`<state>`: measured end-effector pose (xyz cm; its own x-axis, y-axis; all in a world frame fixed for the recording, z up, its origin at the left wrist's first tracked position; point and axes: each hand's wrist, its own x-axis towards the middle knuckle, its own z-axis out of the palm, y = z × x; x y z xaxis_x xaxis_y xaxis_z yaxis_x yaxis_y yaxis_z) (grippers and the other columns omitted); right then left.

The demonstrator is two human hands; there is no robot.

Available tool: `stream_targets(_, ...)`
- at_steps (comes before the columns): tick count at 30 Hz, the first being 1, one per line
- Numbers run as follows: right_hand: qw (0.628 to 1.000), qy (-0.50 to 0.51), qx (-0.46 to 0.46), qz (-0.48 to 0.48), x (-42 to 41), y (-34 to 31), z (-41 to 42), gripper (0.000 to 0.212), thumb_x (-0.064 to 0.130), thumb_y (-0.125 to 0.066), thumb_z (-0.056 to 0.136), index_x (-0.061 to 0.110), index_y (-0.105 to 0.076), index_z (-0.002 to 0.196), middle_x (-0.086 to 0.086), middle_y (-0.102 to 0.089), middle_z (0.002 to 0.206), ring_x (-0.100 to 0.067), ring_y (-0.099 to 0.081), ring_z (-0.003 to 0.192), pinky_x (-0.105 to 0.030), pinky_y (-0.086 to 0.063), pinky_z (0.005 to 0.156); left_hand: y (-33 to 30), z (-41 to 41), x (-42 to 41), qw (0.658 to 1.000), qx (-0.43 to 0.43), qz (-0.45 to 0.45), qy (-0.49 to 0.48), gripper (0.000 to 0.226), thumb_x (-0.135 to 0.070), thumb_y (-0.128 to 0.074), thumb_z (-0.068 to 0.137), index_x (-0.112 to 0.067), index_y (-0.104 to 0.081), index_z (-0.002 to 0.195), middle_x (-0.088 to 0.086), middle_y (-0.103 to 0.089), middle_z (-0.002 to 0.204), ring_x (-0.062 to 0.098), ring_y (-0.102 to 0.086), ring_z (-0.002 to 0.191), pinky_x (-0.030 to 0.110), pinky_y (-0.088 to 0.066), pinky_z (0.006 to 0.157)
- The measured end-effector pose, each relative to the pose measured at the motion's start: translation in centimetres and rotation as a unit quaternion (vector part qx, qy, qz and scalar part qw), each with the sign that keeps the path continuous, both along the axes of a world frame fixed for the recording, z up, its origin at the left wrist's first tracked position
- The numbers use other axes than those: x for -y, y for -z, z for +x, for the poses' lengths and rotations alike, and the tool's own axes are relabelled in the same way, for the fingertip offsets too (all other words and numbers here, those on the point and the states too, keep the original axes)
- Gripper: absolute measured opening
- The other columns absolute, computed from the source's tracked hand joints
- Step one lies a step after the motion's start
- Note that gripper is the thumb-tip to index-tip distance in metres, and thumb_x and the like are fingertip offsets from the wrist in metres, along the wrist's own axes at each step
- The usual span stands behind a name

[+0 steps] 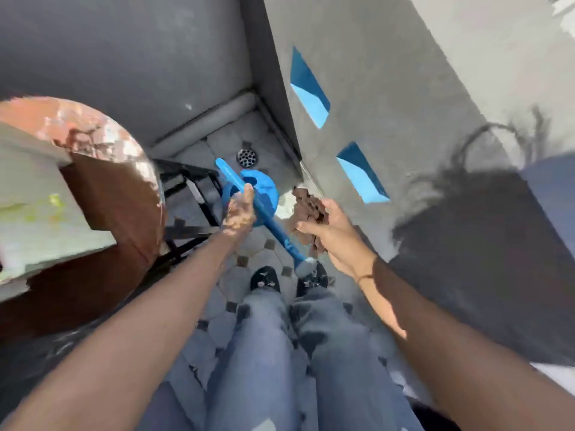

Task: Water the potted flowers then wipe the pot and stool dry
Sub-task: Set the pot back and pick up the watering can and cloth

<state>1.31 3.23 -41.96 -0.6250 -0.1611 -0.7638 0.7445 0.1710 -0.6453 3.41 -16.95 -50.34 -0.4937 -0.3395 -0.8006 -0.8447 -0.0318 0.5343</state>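
A person in faded blue jeans point(264, 353) and dark shoes point(264, 279) is standing on a grey tiled floor with small dark diamond insets point(245, 135), looking straight down past both bare forearms. The left hand point(238, 213) is reaching toward a bright blue plastic watering can point(264, 189), its fingertips lying against the can's handle; whether the fingers are closing round it cannot be told through the blur. The can is sitting low by the floor, its long blue spout point(280, 234) pointing back toward the shoes and ending in a pale rose head point(305, 267). The right hand point(334, 233) is clutching a crumpled brown cloth point(309, 209), fingers curled tight on it, just right of the spout. A round metal floor drain point(247, 157) is lying just beyond the can. At left, a round reddish-brown stool top point(102, 194) on black metal legs point(193, 188) is carrying a pale, blurred pot point(37, 200). A grey wall with blue openings point(311, 88) is rising at right.
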Motion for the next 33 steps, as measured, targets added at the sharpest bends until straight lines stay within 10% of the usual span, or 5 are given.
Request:
stream_targets(13,0.996,0.022,0.068,0.05,-0.2,22.7,-4.4,0.022,0.033,-0.052,0.097,0.019,-0.068,0.093,-0.01,-0.062,0.073,-0.018,-0.057,0.059,-0.019,-0.038,0.044,25.7,-8.3,0.5,0.976,0.026,-0.14,0.167,0.059,-0.04,-0.025,0.103,0.006,-0.06,0.116,0.03,-0.066,0.112,0.043,-0.064,0.105,0.045,-0.051,0.092)
stream_targets(19,0.99,-0.022,0.126,-0.061,0.1,25.0,-6.0,0.024,0.047,-0.057,0.093,0.026,-0.069,0.097,0.0,-0.069,0.082,-0.013,-0.059,0.062,-0.024,-0.038,0.054,30.0,-9.8,1.6,0.986,-0.007,-0.123,0.113,0.054,-0.047,-0.029,0.099,-0.003,-0.057,0.087,0.022,-0.064,0.091,0.04,-0.064,0.09,0.046,-0.055,0.082)
stream_targets(23,0.985,-0.125,0.103,-0.061,0.6,24.7,-6.4,0.033,0.004,-0.068,0.085,0.018,-0.062,0.114,-0.002,-0.07,0.097,-0.015,-0.062,0.076,-0.03,-0.043,0.063,27.2,-9.6,2.1,0.987,0.016,-0.137,0.085,0.056,-0.056,-0.034,0.095,-0.006,-0.054,0.08,0.01,-0.055,0.082,0.03,-0.054,0.077,0.038,-0.051,0.072)
stream_targets(28,0.972,-0.19,0.115,-0.075,2.6,23.6,-7.2,0.052,-0.02,-0.046,0.08,0.012,-0.047,0.122,-0.018,-0.06,0.107,-0.023,-0.06,0.091,-0.029,-0.052,0.064,20.4,-5.6,1.8,0.962,0.085,0.253,0.057,0.093,-0.091,-0.039,0.066,-0.007,-0.064,0.1,0.009,-0.063,0.09,0.02,-0.057,0.074,0.034,-0.047,0.07)
stream_targets(33,0.954,-0.286,0.087,-0.028,5.0,24.2,-9.2,0.042,-0.017,-0.062,0.077,0.004,-0.055,0.113,-0.016,-0.062,0.095,-0.022,-0.065,0.079,-0.028,-0.056,0.061,21.8,-3.4,1.3,0.967,-0.097,0.225,-0.065,0.024,-0.022,-0.061,0.094,-0.016,-0.063,0.117,0.007,-0.07,0.106,0.024,-0.066,0.095,0.05,-0.05,0.096)
